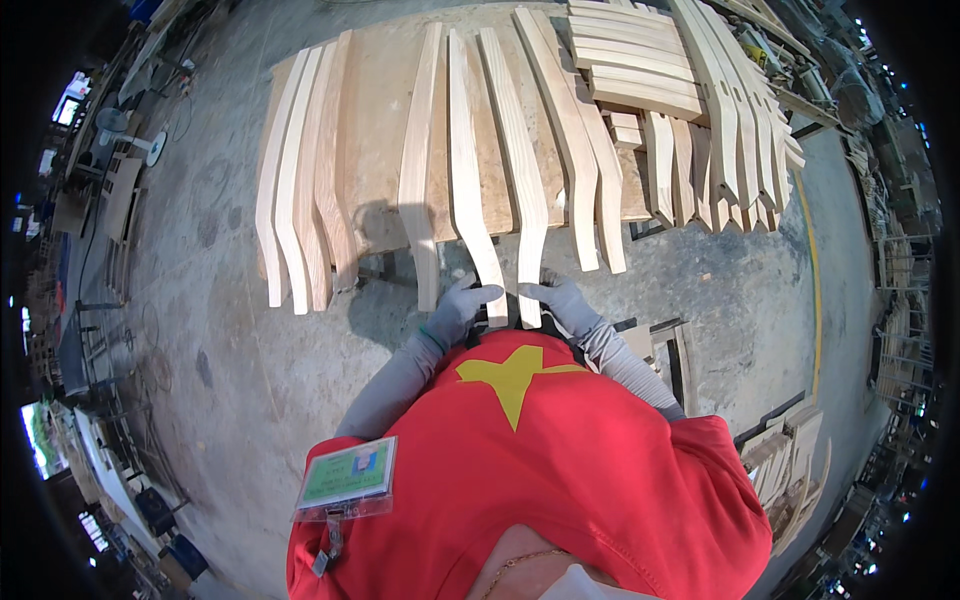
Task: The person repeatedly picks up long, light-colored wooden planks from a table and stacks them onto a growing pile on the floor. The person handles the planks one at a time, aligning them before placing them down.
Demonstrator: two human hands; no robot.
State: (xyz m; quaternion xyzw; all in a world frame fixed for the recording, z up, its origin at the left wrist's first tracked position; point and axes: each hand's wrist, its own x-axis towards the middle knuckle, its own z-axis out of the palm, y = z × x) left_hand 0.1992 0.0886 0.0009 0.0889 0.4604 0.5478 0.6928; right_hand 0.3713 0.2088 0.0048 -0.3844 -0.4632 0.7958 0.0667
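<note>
My left hand (pixel 463 304), in a grey glove, is closed on the near end of a long, bent pale wooden leg (pixel 467 170), thumb on top. Mirroring it, my right hand (pixel 562 303) grips the near end of a second wooden leg (pixel 517 160). Both pieces lie lengthwise on a plywood-topped table (pixel 380 150), their bent ends jutting past its near edge toward my body. A third leg (pixel 418 170) lies just left of them, apart from my hand. The fingers under the wood are hidden.
Several similar legs (pixel 298 180) lie side by side at the table's left, and a pair (pixel 570 140) lies right of my hands. Stacked wooden slats (pixel 640 60) and more curved pieces (pixel 735 120) fill the right end. Wooden frames (pixel 785 460) stand on the floor at right.
</note>
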